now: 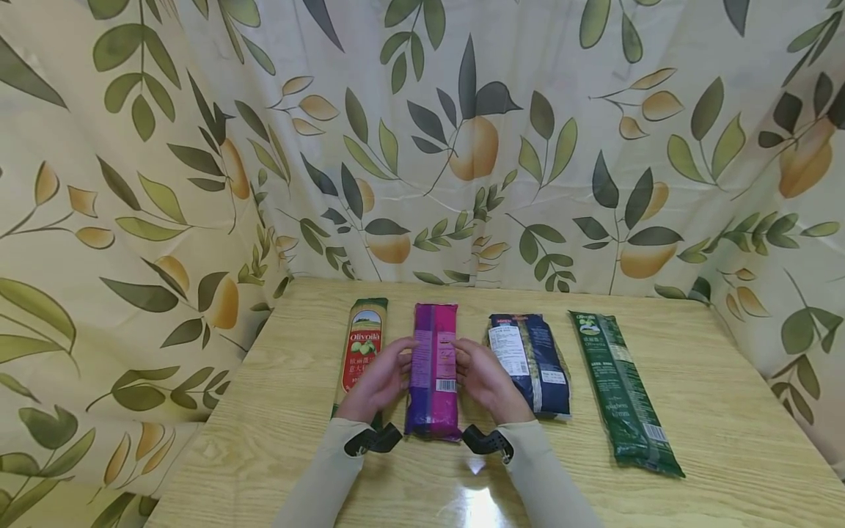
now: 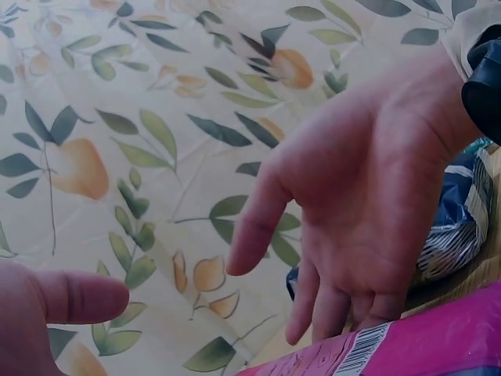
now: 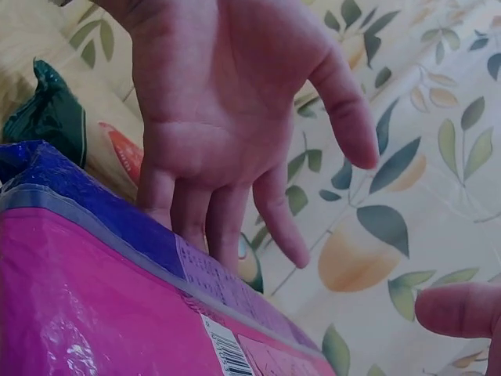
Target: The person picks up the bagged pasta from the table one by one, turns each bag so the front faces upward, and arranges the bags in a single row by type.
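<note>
A long pink and purple packet [image 1: 433, 374] lies flat on the table between both hands. Along its left side is my left hand [image 1: 379, 378], and along its right side my right hand [image 1: 487, 378]. In the right wrist view the left hand [image 3: 219, 110] has straight fingers reaching down behind the packet's edge, thumb apart. The left wrist view shows the right hand [image 2: 360, 196] likewise, its fingertips hidden behind the packet [image 2: 423, 337]. Whether the fingertips touch the packet, I cannot tell. Partly behind the left hand lies an Olivoilà packet [image 1: 363, 341] with a red label.
Right of the hands lies a dark blue packet [image 1: 535, 363] with white labels. Farther right is a long green packet [image 1: 623, 392], set at a slant. The wooden table [image 1: 713, 433] ends at a leaf-patterned curtain [image 1: 422, 147] at the back and sides.
</note>
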The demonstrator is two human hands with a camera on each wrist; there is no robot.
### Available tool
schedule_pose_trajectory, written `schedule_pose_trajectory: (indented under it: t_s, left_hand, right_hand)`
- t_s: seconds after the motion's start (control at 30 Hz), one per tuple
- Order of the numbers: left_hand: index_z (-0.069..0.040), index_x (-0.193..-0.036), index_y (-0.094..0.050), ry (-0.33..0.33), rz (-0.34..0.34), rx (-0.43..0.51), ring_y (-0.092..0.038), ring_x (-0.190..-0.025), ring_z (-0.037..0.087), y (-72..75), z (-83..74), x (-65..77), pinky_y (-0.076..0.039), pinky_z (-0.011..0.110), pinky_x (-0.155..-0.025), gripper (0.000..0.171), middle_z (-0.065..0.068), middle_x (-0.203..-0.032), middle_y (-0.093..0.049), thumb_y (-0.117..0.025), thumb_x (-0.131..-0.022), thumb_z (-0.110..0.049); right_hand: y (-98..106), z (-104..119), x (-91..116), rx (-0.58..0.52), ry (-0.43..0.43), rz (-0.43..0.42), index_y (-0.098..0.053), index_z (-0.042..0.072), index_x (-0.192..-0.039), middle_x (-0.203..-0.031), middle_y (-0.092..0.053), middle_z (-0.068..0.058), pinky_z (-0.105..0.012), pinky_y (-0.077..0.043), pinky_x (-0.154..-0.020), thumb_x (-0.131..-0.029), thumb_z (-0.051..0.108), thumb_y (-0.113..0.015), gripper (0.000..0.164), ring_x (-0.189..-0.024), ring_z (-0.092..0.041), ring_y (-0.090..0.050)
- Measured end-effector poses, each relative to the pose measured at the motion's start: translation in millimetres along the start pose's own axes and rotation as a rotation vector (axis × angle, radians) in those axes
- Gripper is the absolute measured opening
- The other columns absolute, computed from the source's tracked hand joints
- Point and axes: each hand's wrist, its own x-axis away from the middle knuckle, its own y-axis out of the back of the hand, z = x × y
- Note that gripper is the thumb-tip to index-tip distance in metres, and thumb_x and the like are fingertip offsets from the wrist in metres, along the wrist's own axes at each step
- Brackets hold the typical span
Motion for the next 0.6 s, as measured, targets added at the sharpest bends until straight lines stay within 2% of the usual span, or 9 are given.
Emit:
schedule_pose_trajectory:
  t_s: [0.17,0.37,0.43,0.47,0.53,0.6]
  left_hand:
    - [-0.004,-0.158,-0.029,0.005,-0.005,0.008,-0.052,-0.111,0.02,1.1,-1.4,1.5,-0.044,0.031,-0.091,0.064,0.011,-0.126,-0.055,-0.049,-0.103,-0.032]
    - [-0.005,-0.155,-0.032,0.021,-0.002,0.001,-0.049,-0.11,0.02,3.3,-2.1,1.6,-0.041,0.031,-0.088,0.058,0.012,-0.128,-0.052,-0.045,-0.105,-0.032]
    - [-0.005,-0.154,-0.033,0.025,-0.001,-0.004,-0.049,-0.11,0.02,3.7,-2.1,1.4,-0.041,0.031,-0.088,0.057,0.012,-0.128,-0.052,-0.045,-0.105,-0.032]
    - [-0.005,-0.153,-0.033,0.026,0.001,-0.004,-0.049,-0.11,0.021,4.0,-2.0,1.1,-0.04,0.031,-0.088,0.057,0.013,-0.129,-0.051,-0.045,-0.105,-0.032]
    - [-0.005,-0.152,-0.034,0.03,0.003,-0.005,-0.049,-0.112,0.022,4.4,-1.7,0.2,-0.04,0.032,-0.089,0.057,0.014,-0.131,-0.051,-0.047,-0.104,-0.033]
    - [-0.005,-0.153,-0.034,0.03,0.005,-0.008,-0.048,-0.115,0.023,4.6,-1.6,-0.4,-0.041,0.033,-0.09,0.059,0.016,-0.134,-0.049,-0.048,-0.104,-0.035]
  right_hand:
    - [1.3,0.0,1.0,-0.021,-0.02,0.064,-0.016,-0.005,-0.16,-0.167,-0.015,-0.035,-0.051,-0.017,-0.13,-0.107,0.032,-0.043,0.069,-0.158,-0.044,-0.016]
    - [2.4,-1.8,-2.2,-0.08,-0.055,0.068,-0.009,-0.009,-0.161,-0.171,-0.007,-0.03,-0.05,-0.008,-0.133,-0.109,0.023,-0.033,0.065,-0.161,-0.042,-0.005]
    - [2.2,-1.9,-2.7,-0.091,-0.064,0.061,-0.01,-0.008,-0.161,-0.171,-0.009,-0.029,-0.05,-0.009,-0.132,-0.11,0.022,-0.032,0.063,-0.161,-0.04,-0.008]
    - [1.8,-1.5,-2.7,-0.097,-0.068,0.047,-0.013,-0.007,-0.161,-0.17,-0.013,-0.029,-0.049,-0.013,-0.132,-0.11,0.022,-0.032,0.061,-0.159,-0.04,-0.014]
    - [1.3,-0.8,-2.8,-0.094,-0.074,0.025,-0.02,-0.005,-0.16,-0.164,-0.025,-0.026,-0.046,-0.026,-0.127,-0.111,0.022,-0.033,0.058,-0.152,-0.036,-0.03]
    - [1.2,0.5,-2.3,-0.09,-0.08,0.013,-0.027,-0.003,-0.157,-0.154,-0.039,-0.02,-0.041,-0.039,-0.114,-0.111,0.024,-0.034,0.053,-0.136,-0.029,-0.046]
